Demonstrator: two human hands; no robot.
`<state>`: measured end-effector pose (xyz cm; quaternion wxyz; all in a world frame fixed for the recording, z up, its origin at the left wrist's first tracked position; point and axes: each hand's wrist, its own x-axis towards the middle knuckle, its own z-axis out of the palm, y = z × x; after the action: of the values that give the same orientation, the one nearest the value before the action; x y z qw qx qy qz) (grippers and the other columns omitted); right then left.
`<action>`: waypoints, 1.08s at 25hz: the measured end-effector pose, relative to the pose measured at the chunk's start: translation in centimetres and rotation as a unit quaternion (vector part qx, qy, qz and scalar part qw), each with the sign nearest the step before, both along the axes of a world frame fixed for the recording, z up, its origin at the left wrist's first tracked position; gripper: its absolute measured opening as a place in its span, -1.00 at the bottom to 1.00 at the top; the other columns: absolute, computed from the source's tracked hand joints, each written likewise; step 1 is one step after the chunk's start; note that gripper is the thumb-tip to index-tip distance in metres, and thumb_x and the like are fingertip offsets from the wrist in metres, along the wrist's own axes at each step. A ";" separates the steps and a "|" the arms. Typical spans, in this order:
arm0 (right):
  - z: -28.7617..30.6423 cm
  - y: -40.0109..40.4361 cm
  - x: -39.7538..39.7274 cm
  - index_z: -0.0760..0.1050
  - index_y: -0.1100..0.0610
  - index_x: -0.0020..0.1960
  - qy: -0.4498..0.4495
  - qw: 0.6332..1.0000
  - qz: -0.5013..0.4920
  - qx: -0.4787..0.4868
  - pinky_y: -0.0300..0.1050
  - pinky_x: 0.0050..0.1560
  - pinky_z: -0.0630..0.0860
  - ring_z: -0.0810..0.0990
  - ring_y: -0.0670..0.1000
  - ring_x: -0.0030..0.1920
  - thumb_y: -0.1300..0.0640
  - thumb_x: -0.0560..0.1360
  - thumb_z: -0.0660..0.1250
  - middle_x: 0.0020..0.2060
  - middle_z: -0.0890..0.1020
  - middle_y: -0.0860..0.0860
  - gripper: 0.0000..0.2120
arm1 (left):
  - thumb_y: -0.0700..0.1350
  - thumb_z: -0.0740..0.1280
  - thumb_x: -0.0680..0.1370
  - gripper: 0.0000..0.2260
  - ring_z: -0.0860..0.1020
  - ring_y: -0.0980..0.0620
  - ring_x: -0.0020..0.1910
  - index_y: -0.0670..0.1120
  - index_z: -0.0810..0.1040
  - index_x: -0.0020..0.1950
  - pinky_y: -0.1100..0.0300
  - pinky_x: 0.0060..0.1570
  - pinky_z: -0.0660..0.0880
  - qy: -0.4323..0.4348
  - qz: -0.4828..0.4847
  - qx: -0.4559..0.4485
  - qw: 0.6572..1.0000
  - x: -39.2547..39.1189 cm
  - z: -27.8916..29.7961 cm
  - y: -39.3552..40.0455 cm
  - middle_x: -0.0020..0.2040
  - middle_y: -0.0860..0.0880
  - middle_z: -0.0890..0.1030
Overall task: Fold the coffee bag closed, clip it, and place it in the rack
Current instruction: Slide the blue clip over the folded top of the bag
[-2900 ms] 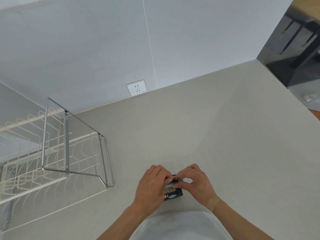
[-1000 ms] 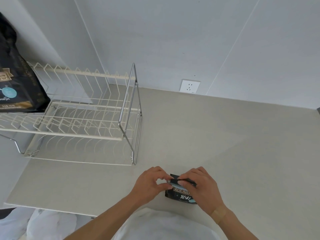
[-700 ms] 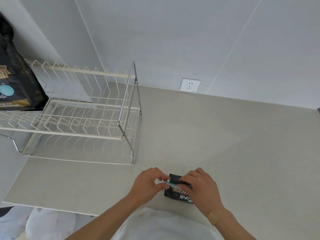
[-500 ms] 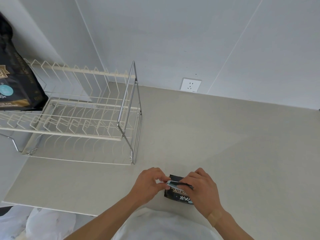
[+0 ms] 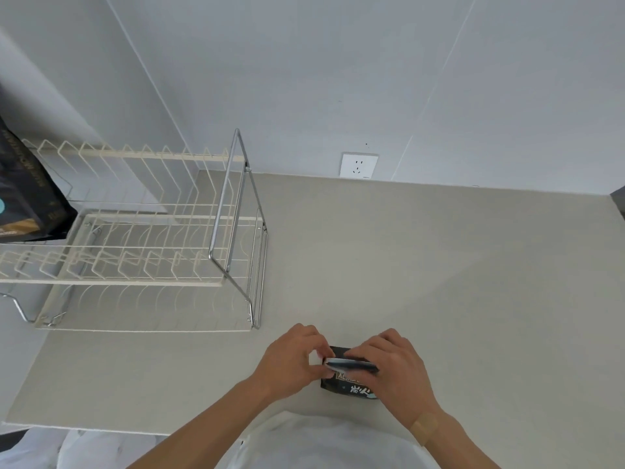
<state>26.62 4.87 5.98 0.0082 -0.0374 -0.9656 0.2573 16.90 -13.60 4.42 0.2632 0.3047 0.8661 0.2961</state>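
Note:
A small black coffee bag (image 5: 345,385) with white lettering stands on the grey counter near its front edge. Its top is folded over into a thin flat strip. My left hand (image 5: 292,362) pinches the strip's left end between thumb and fingers. From the right, my right hand (image 5: 394,368) presses over the folded strip and covers the right part of the bag. No clip can be made out. The cream wire rack (image 5: 135,262) with a chrome end frame stands to the left, further back.
A large black coffee bag (image 5: 23,201) stands in the rack's far left end. A wall socket (image 5: 358,165) sits just above the counter's back edge. The counter (image 5: 439,282) stretches right and back. The counter's front edge runs just left of my left forearm.
Over the last second my hands and the bag have barely moved. Since the earliest frame the view has swung left, bringing the rack and the large bag into sight.

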 end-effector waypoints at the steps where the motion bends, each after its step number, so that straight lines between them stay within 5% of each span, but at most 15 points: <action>1: -0.2 0.7 0.7 0.63 -0.15 -0.06 -0.009 1.000 -0.013 -0.010 -0.15 -0.15 0.51 0.53 -0.08 -0.11 -0.12 0.22 0.56 -0.22 0.65 -0.26 -0.70 | 0.06 0.49 0.39 -0.76 0.40 0.20 0.01 0.12 0.59 0.02 0.30 -0.10 0.34 0.010 -0.020 -0.007 1.000 0.0 0.1 -0.1 0.03 0.16 0.55; 6: -1.7 3.2 5.5 0.58 -0.34 -0.01 -0.050 0.939 -0.212 -0.265 -0.27 -0.03 0.43 0.49 -0.16 0.11 0.06 0.22 0.61 0.03 0.59 -0.37 -0.55 | 0.13 0.44 0.41 -0.69 0.41 0.18 0.06 0.17 0.56 0.13 0.32 0.00 0.31 0.060 -0.085 0.035 0.994 0.2 1.1 1.9 0.08 0.17 0.54; 11: -2.7 2.6 5.7 0.62 -0.29 -0.07 -0.043 0.914 -0.257 -0.312 -0.27 -0.08 0.40 0.51 -0.17 0.09 0.06 0.27 0.58 0.00 0.62 -0.36 -0.66 | 0.10 0.39 0.47 -0.79 0.47 0.09 -0.02 0.10 0.62 0.06 0.28 -0.06 0.27 0.134 -0.142 0.065 0.979 1.2 1.4 5.0 -0.04 0.11 0.62; 16: -2.9 2.8 5.5 0.64 -0.26 -0.12 -0.023 0.924 -0.254 -0.284 -0.43 -0.06 0.42 0.51 -0.16 0.02 0.08 0.27 0.57 -0.07 0.63 -0.36 -0.70 | -0.01 0.43 0.47 -0.94 0.50 0.07 -0.18 0.04 0.65 -0.10 0.31 -0.13 0.27 0.144 -0.138 0.098 0.975 2.0 1.3 5.8 -0.18 0.09 0.63; 20: -2.8 3.2 5.3 0.67 -0.13 -0.12 -0.023 0.954 -0.215 -0.209 -0.29 -0.06 0.47 0.47 -0.15 -0.01 0.04 0.31 0.54 -0.24 0.66 -0.28 -0.83 | -0.13 0.45 0.44 -0.97 0.45 0.17 -0.16 0.01 0.66 -0.16 0.30 -0.12 0.33 0.077 -0.060 0.128 0.987 2.5 0.8 5.6 -0.20 0.09 0.62; 27: -2.8 3.1 5.3 0.67 -0.06 -0.11 0.020 0.976 -0.169 -0.136 -0.23 -0.13 0.45 0.43 -0.13 -0.10 0.03 0.35 0.51 -0.21 0.64 -0.31 -0.88 | -0.13 0.48 0.42 -0.89 0.49 0.16 -0.13 0.05 0.67 -0.11 0.26 -0.14 0.43 0.011 -0.011 0.134 0.991 2.3 0.2 5.3 -0.24 0.22 0.57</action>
<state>31.94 8.01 3.17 0.0655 -0.1955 -0.9009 0.3819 19.23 -8.33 4.64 0.2138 0.3499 0.8180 0.4034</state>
